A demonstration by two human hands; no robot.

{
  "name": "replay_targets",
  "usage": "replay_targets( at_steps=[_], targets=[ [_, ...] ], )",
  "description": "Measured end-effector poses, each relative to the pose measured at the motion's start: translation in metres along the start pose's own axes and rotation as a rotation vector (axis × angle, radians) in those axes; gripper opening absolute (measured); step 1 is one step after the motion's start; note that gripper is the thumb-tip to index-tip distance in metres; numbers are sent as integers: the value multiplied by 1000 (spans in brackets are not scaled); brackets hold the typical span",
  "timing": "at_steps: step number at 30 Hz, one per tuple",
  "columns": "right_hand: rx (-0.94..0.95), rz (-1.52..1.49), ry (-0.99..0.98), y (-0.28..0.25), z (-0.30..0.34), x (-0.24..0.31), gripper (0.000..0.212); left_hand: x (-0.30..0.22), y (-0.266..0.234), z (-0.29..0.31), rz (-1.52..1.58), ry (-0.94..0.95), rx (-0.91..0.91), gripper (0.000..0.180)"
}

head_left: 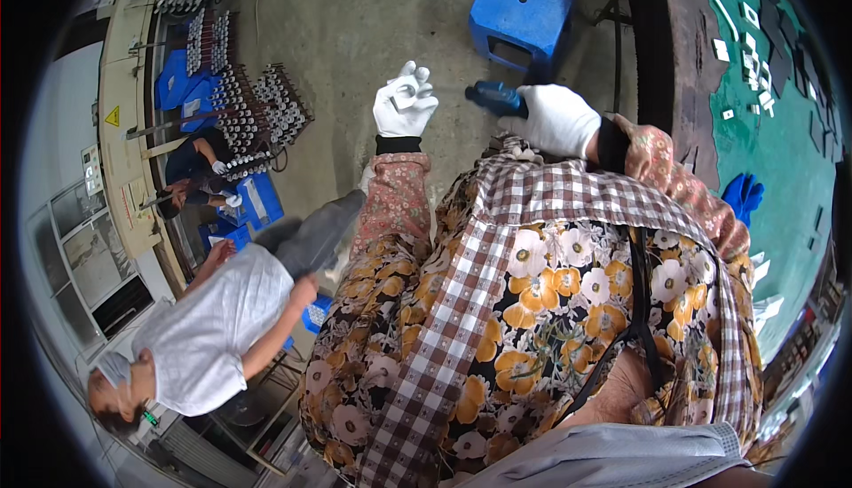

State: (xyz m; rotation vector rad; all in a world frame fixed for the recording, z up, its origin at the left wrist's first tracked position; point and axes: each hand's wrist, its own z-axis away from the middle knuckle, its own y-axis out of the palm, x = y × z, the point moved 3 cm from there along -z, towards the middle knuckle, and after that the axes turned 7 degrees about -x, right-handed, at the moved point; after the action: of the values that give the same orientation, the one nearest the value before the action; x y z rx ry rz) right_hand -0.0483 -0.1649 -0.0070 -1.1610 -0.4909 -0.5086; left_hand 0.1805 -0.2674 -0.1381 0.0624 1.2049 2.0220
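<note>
My left hand, in a white glove, is raised palm up over the floor with its fingers curled. A small whitish part seems to lie between its fingers and thumb; against the glove its exact shape is hard to make out. To the right, my right hand, also white-gloved, is closed round a dark blue hand-held tool. The tool's front end points left, toward my left hand, with a gap between them. Its grip is hidden by my fingers.
A blue plastic stool stands ahead. At right, a green-topped table bears small white pieces, dark strips and blue gloves. At left, a person in a white shirt and another person are near racks of metal parts and blue crates.
</note>
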Motion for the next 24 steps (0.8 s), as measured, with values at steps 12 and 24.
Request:
replay_targets(
  at_steps=[12,24],
  targets=[
    [-69,4,-28,-18,15,4,35,-2,19,8,-743,251,128,53],
    [-129,1,-30,-22,23,12,32,-8,21,6,-367,175,8,27]
  ],
)
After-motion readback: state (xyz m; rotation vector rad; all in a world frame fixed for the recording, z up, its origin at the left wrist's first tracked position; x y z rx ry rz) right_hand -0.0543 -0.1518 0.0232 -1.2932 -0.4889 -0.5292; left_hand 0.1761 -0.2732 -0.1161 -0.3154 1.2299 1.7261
